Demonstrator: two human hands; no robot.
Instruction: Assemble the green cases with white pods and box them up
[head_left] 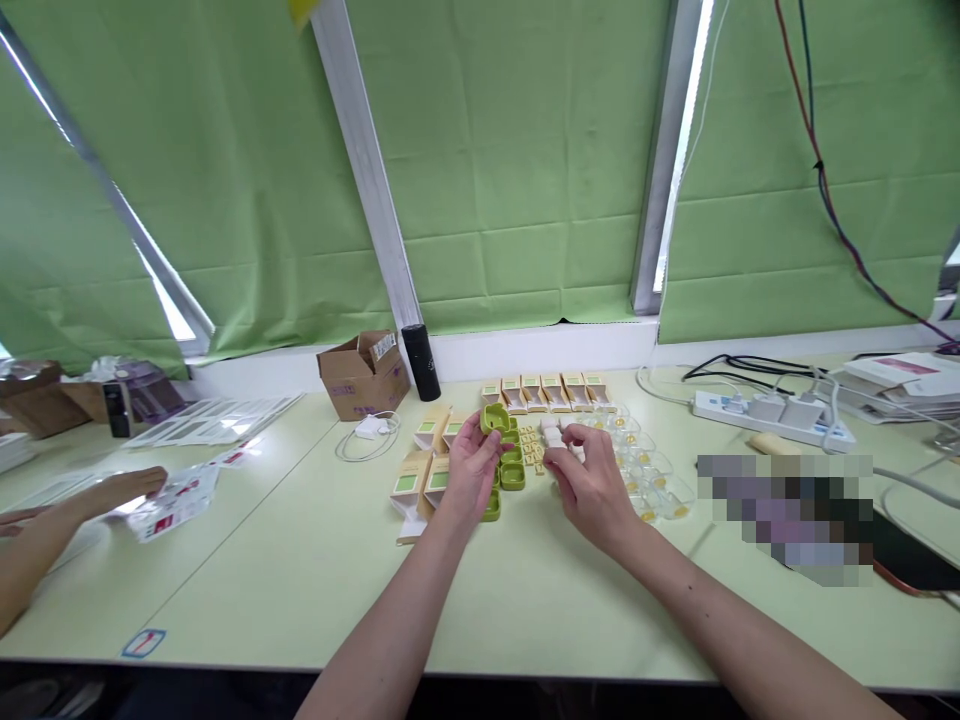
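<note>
My left hand (pixel 471 468) holds up a small green square cup (pixel 495 418), its hollow side facing me. Several more green cups (pixel 513 475) sit on the table just below and behind that hand. To the right, the fingers of my right hand (pixel 598 478) are pinched together beside a cluster of small white pieces (pixel 552 432); whatever sits between the fingertips is hidden. Small yellowish square pieces (pixel 529 450) lie in rows between the two hands. Clear plastic cups with yellow spots inside (pixel 651 462) spread out to the right, partly behind my right hand.
Open cardboard sleeves (pixel 551 392) stand in a row at the back, with more sleeves (pixel 411 482) left of my hands. A brown carton (pixel 366 378) and black bottle (pixel 421 362) are farther back. Right are a power strip (pixel 772 418) and phone (pixel 915 550). Another person's hand (pixel 124 490) handles printed sheets.
</note>
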